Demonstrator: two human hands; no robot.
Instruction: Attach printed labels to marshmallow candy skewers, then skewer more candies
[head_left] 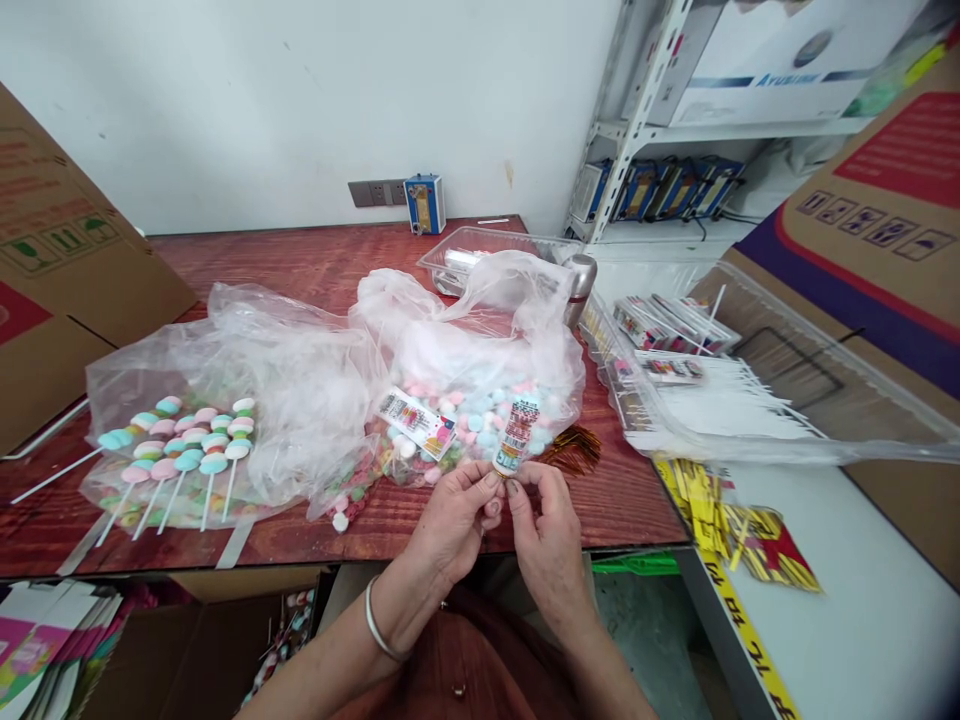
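Observation:
My left hand (454, 520) and my right hand (546, 525) meet near the table's front edge, both pinching the lower end of a small wrapped candy stick with a printed label (517, 436) that stands upright between them. A silver bangle (377, 625) sits on my left wrist. Just behind my hands lies a clear plastic bag of loose pastel candies (480, 405), with a printed label packet (417, 421) resting on it. To the left, several finished candy skewers on white sticks (184, 450) lie on crumpled plastic.
The red wooden table (300, 260) holds a clear tray (480, 250) and a metal flask (579, 280) at the back. A clear bin of white sticks and labels (720, 400) sits right. Cardboard boxes (52, 270) flank both sides; yellow strips (720, 520) lie front right.

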